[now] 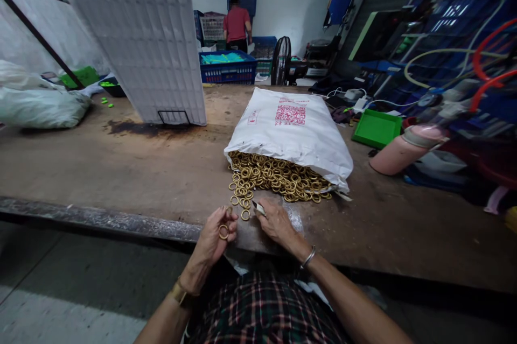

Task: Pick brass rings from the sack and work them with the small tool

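A white sack (293, 131) lies on the brown worktable (121, 166) with its mouth toward me, and a heap of brass rings (277, 177) spills out of it. My left hand (214, 236) is closed around one brass ring (223, 231) at the table's near edge. My right hand (277, 223) pinches a small metal tool (258, 207) just in front of the loose rings. Another single ring (245, 215) lies between my hands.
A white ribbed panel (149, 37) stands on the table at the left, with a white bag (40, 104) beside it. A green tray (376, 128) and a pink flask (404, 149) lie to the right. A person in red stands by blue crates (228, 67) at the back.
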A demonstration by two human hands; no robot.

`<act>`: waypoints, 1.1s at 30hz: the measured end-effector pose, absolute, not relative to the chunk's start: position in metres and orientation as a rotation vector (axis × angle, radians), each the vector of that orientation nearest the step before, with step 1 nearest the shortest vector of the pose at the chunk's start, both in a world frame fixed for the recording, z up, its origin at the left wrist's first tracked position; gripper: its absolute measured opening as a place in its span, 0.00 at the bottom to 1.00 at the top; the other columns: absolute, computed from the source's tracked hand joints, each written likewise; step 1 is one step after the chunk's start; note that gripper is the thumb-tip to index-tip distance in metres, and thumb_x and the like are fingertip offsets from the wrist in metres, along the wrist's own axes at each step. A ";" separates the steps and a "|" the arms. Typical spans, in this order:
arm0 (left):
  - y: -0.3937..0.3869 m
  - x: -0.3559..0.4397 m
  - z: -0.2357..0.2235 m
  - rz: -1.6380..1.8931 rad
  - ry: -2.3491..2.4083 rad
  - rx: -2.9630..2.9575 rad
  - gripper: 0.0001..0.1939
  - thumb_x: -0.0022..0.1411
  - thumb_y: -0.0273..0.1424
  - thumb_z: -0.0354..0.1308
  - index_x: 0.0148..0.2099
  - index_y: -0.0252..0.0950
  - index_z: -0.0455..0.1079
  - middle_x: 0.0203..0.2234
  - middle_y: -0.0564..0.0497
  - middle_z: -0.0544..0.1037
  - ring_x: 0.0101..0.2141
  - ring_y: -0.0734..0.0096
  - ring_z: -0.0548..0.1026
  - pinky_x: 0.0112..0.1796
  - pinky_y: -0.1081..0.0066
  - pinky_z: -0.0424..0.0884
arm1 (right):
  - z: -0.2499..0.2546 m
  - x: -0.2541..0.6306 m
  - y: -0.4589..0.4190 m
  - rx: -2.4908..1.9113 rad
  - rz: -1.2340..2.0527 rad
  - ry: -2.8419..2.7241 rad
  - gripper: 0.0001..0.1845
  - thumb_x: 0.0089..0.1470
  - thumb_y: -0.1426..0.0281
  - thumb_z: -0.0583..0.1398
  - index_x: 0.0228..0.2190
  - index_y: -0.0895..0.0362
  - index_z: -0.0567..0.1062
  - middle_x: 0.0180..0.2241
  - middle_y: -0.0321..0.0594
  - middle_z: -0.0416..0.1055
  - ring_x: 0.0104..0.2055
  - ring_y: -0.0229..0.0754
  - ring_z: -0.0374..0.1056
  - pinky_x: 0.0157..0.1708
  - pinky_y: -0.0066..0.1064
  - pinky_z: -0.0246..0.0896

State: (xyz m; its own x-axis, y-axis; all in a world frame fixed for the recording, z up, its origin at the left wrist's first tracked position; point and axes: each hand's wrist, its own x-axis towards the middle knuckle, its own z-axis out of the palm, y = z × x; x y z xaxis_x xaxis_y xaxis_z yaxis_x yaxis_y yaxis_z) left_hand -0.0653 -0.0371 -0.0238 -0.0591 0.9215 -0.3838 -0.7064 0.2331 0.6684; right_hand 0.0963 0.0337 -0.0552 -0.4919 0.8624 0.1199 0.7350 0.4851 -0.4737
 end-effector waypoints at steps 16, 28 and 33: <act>-0.026 -0.073 -0.054 1.367 0.854 -0.060 0.11 0.47 0.30 0.64 0.24 0.32 0.63 0.20 0.51 0.72 0.19 0.77 0.69 0.16 0.81 0.57 | -0.070 0.065 0.033 -1.569 0.476 -2.468 0.27 0.49 0.78 0.51 0.52 0.53 0.64 0.50 0.43 0.67 0.46 0.44 0.66 0.44 0.32 0.56; -0.009 -0.057 -0.066 1.320 1.140 0.277 0.33 0.26 0.49 0.70 0.33 0.35 0.65 0.14 0.59 0.68 0.13 0.80 0.63 0.10 0.82 0.51 | -0.060 0.080 0.050 -1.323 0.974 -2.100 0.12 0.55 0.69 0.48 0.27 0.57 0.68 0.26 0.39 0.70 0.29 0.38 0.63 0.30 0.27 0.54; -0.005 -0.049 -0.078 1.271 1.252 0.541 0.29 0.36 0.54 0.63 0.32 0.36 0.65 0.12 0.61 0.64 0.10 0.86 0.53 0.12 0.81 0.47 | -0.050 0.079 0.037 -1.150 1.266 -1.953 0.17 0.55 0.59 0.48 0.23 0.56 0.64 0.22 0.35 0.64 0.25 0.36 0.59 0.25 0.26 0.50</act>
